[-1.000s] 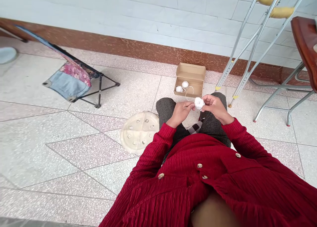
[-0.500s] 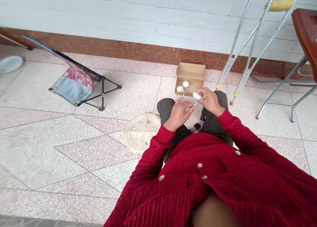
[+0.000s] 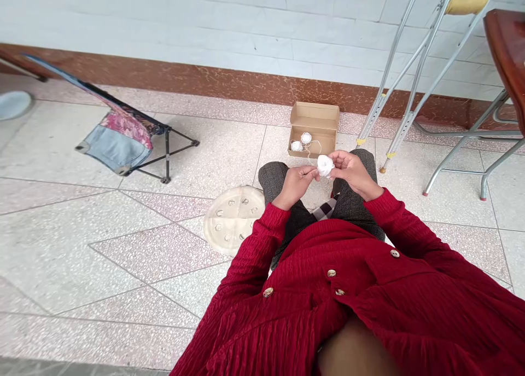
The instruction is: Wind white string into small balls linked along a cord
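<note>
L hand [image 3: 295, 184] is pinching narrowly at side of light, soft ball of white string [image 3: 325, 166], squashable w/ easy hold anywhere; R hand [image 3: 355, 173] is cupping it; cardboard box [image 3: 314, 113] is sitting just beyond both hands.

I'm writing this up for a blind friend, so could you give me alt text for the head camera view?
A seated person's left hand and right hand hold a white ball of string. A thin string leads toward an open cardboard box on the tiled floor, which holds two smaller white balls. Crutches stand by the wall.
</note>
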`<state>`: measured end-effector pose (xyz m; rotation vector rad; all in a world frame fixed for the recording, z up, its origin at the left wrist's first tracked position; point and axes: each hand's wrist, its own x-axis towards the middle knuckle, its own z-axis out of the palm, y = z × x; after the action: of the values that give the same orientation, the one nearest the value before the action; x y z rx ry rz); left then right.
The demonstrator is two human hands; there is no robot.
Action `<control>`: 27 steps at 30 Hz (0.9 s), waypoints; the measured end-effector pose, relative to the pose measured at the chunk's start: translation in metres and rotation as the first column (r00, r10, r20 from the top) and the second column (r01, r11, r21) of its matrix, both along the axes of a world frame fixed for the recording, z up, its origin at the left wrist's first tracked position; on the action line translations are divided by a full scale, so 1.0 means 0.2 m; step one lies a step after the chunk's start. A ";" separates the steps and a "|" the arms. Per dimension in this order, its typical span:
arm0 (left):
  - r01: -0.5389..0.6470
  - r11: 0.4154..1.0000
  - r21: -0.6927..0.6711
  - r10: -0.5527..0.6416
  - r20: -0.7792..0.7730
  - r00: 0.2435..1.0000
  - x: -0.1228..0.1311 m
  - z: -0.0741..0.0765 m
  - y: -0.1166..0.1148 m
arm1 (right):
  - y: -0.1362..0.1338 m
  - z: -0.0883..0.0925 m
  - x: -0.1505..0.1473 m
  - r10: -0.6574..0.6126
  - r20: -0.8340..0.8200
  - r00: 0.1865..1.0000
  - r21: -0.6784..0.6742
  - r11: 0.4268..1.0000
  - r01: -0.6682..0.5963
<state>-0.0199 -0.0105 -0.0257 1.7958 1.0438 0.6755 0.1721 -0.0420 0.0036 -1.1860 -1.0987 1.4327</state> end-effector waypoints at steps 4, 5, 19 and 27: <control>0.114 0.991 0.066 -0.111 -0.046 0.993 0.01 -0.02 -0.07 | 0.10 -0.02 0.01 -0.131 -0.006 0.991 0.040 0.991 0.131; 0.141 0.986 0.090 -0.135 -0.073 0.988 0.01 -0.02 -0.08 | 0.12 -0.04 0.02 -0.161 0.014 0.987 0.060 0.985 0.160; 0.177 0.925 0.337 -0.116 -0.192 0.974 -0.02 0.14 0.09 | -0.06 -0.11 -0.01 0.166 0.368 0.915 0.108 0.970 -0.219; 0.066 0.993 0.095 -0.061 -0.056 0.997 0.00 0.01 0.02 | 0.01 0.04 0.03 -0.013 0.019 1.000 0.061 0.998 0.012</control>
<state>-0.0200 -0.0059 -0.0238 1.9315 0.9991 0.6528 0.1774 -0.0397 0.0122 -1.1636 -1.1385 1.3714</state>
